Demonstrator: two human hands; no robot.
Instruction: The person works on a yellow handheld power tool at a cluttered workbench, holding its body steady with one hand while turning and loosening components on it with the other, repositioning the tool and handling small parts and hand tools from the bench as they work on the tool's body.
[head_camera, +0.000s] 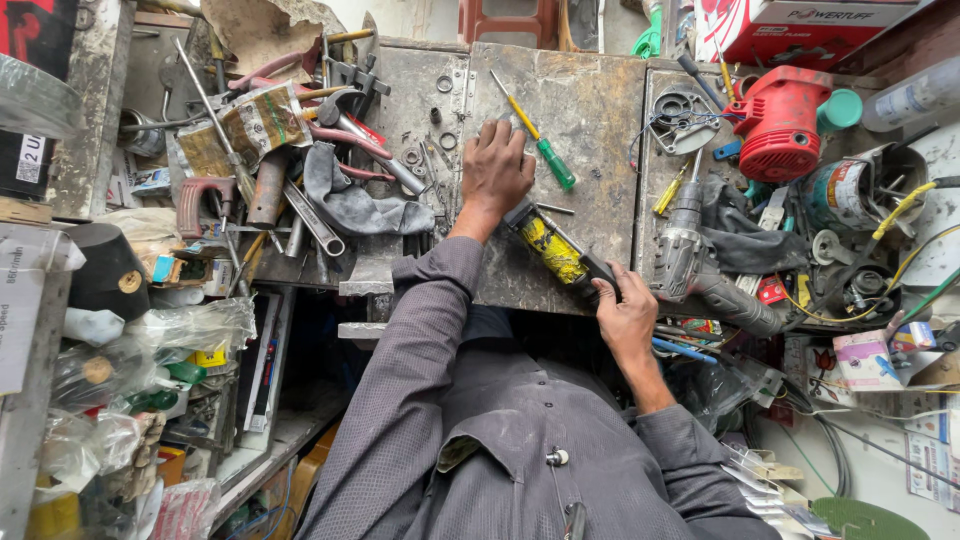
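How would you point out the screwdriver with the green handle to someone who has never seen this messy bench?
Start at the worn grey metal bench top in the middle. Just beyond the person's left hand, which presses on a yellow and black power tool, lies the green-handled screwdriver, slanted and alone on bare metal. Its yellow shaft and bright green grip set it apart from the grey tools piled around it.

The person wears a dusty, dark grey long-sleeved shirt (500, 420) filling the lower middle of the frame, creased along both sleeves, its cuffs loose at the wrists, with a pale collar lining showing and a small round clip-on piece (557, 457) on the front.
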